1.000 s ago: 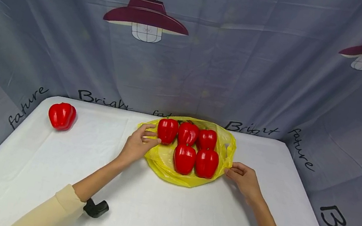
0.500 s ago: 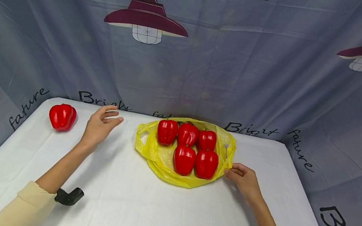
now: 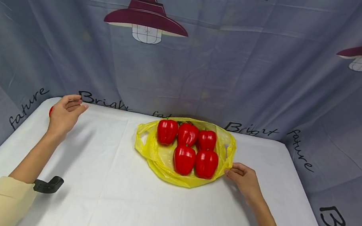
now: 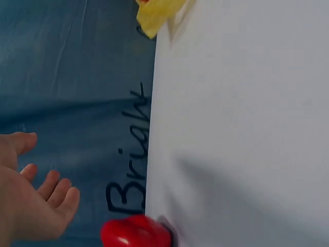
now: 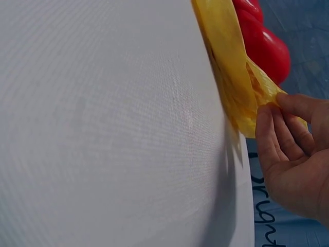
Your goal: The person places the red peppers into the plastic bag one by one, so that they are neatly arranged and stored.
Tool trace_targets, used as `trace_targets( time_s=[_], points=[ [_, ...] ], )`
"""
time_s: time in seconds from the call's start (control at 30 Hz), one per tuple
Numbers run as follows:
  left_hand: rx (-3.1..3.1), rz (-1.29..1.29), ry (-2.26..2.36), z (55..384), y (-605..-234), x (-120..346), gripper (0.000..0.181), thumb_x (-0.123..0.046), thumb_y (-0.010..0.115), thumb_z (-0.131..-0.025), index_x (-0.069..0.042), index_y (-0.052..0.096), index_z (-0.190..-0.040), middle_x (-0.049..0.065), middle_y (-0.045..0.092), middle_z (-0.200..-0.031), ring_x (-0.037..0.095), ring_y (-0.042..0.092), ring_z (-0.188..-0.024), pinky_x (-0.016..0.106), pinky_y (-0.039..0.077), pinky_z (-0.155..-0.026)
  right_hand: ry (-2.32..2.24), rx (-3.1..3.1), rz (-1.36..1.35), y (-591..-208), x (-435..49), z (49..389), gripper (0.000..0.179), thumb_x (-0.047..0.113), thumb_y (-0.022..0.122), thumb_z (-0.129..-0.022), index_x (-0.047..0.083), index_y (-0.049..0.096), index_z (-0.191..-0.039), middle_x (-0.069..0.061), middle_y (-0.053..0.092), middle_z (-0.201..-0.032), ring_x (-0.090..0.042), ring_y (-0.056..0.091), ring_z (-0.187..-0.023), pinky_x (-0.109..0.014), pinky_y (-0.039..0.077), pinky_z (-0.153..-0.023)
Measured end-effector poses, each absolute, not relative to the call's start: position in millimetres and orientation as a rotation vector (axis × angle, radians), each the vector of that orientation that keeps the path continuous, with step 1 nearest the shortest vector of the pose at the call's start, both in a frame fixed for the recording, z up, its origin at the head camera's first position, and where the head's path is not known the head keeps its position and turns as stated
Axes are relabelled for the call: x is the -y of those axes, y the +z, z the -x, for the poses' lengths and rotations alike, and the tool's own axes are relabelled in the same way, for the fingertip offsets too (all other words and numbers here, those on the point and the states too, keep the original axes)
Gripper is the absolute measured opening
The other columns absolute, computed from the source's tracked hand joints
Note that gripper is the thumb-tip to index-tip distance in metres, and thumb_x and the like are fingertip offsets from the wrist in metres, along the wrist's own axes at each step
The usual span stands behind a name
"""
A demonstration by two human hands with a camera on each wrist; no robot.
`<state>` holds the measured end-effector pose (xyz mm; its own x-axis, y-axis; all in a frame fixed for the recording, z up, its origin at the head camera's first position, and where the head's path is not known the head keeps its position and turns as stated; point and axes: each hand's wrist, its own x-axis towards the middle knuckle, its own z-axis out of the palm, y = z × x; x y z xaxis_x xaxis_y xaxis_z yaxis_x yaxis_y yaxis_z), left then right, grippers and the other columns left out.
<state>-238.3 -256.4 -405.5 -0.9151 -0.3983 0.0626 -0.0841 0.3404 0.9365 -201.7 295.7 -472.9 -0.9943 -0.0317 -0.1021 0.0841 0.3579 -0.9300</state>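
Observation:
My left hand [image 3: 64, 116] is over a red bell pepper [image 4: 136, 231] at the far left of the table, hiding most of it in the head view. In the left wrist view its fingers are loosely bent with nothing between them, apart from the pepper. My right hand [image 3: 244, 181] pinches the right edge of a yellow plastic bag [image 3: 164, 168] between thumb and fingers, as the right wrist view also shows. Several red bell peppers [image 3: 184, 159] lie in two rows on the spread bag. The bag's left handle loop [image 3: 142, 137] lies loose.
A white cloth covers the table [image 3: 163, 215]. Behind it hangs a grey-blue curtain [image 3: 188, 70] printed with lamps and lettering. Black curved devices [image 3: 48, 184] are worn at both wrists, below beige sleeves.
My left hand has left the bag's left side and moved left across the table to the lone bell pepper. My right hand has stayed at the bag's edge.

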Motion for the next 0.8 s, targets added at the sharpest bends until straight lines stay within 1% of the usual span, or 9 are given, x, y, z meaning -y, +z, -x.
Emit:
trace_targets(
  time_s=[0.1,0.2,0.3,0.37,0.43,0.5,0.57,0.63,0.8],
  points=[
    [2.322,-0.503,-1.56,240,-405,268,0.057,-0.028,0.063,-0.099,-0.007,0.044,-0.148,0.014,0.048,-0.147,0.025,0.044,-0.136,0.035,0.038,-0.111,-1.722,-2.494,-0.053,-466,-293,199,0.037,0.012,0.068,-0.096,-0.012,0.06,-0.123,-0.016,0.069,-0.102,-0.024,0.069,-0.092,-0.026,0.057,-0.083],
    [2.318,-0.547,-1.528,241,-407,279,0.056,-0.027,0.062,-0.099,-0.009,0.043,-0.149,0.012,0.044,-0.151,0.026,0.037,-0.141,0.04,0.033,-0.114,-1.718,-2.489,-0.061,-466,-293,199,0.037,0.012,0.067,-0.096,-0.012,0.059,-0.124,-0.015,0.07,-0.103,-0.023,0.069,-0.093,-0.028,0.057,-0.083],
    [2.293,-0.546,-1.497,253,-430,303,0.056,-0.03,0.064,-0.098,-0.017,0.045,-0.149,0.007,0.04,-0.155,0.024,0.031,-0.144,0.043,0.03,-0.115,-1.716,-2.498,-0.063,-470,-296,201,0.039,0.014,0.068,-0.096,-0.011,0.059,-0.125,-0.014,0.07,-0.103,-0.02,0.069,-0.092,-0.026,0.057,-0.082],
    [2.292,-0.507,-1.464,265,-453,326,0.057,-0.031,0.066,-0.097,-0.023,0.046,-0.149,0.003,0.037,-0.156,0.024,0.026,-0.147,0.046,0.028,-0.115,-1.717,-2.498,-0.06,-470,-296,201,0.039,0.014,0.068,-0.096,-0.011,0.059,-0.125,-0.014,0.07,-0.103,-0.02,0.069,-0.092,-0.026,0.057,-0.082],
    [2.322,-0.476,-1.412,278,-482,352,0.059,-0.038,0.066,-0.096,-0.032,0.044,-0.15,-0.002,0.034,-0.159,0.022,0.022,-0.149,0.046,0.028,-0.115,-1.715,-2.501,-0.06,-471,-296,200,0.039,0.014,0.068,-0.096,-0.011,0.059,-0.125,-0.014,0.07,-0.103,-0.02,0.069,-0.091,-0.026,0.057,-0.082],
    [2.365,-0.465,-1.379,286,-501,370,0.062,-0.044,0.064,-0.096,-0.038,0.039,-0.152,-0.003,0.029,-0.161,0.023,0.018,-0.15,0.046,0.026,-0.115,-1.718,-2.503,-0.062,-471,-297,200,0.039,0.014,0.068,-0.096,-0.011,0.059,-0.124,-0.014,0.07,-0.102,-0.02,0.069,-0.091,-0.026,0.057,-0.082],
    [2.401,-0.483,-1.366,286,-511,379,0.066,-0.049,0.062,-0.095,-0.04,0.034,-0.154,-0.002,0.024,-0.163,0.025,0.015,-0.15,0.048,0.027,-0.115,-1.714,-2.506,-0.067,-472,-297,200,0.038,0.014,0.068,-0.096,-0.011,0.06,-0.123,-0.014,0.07,-0.102,-0.02,0.069,-0.091,-0.025,0.057,-0.082],
    [2.408,-0.521,-1.419,280,-508,378,0.069,-0.048,0.062,-0.095,-0.039,0.03,-0.156,0.002,0.021,-0.164,0.029,0.014,-0.15,0.049,0.028,-0.114,-1.709,-2.513,-0.072,-472,-297,199,0.038,0.015,0.069,-0.096,-0.01,0.06,-0.122,-0.013,0.07,-0.101,-0.02,0.069,-0.091,-0.025,0.057,-0.081],
    [2.384,-0.648,-1.597,255,-474,356,0.074,-0.038,0.061,-0.099,-0.033,0.02,-0.16,0.011,0.014,-0.165,0.035,0.014,-0.15,0.051,0.031,-0.112,-1.698,-2.522,-0.065,-474,-298,199,0.039,0.017,0.069,-0.095,-0.01,0.061,-0.122,-0.011,0.07,-0.099,-0.02,0.068,-0.09,-0.024,0.056,-0.081]
  ],
)
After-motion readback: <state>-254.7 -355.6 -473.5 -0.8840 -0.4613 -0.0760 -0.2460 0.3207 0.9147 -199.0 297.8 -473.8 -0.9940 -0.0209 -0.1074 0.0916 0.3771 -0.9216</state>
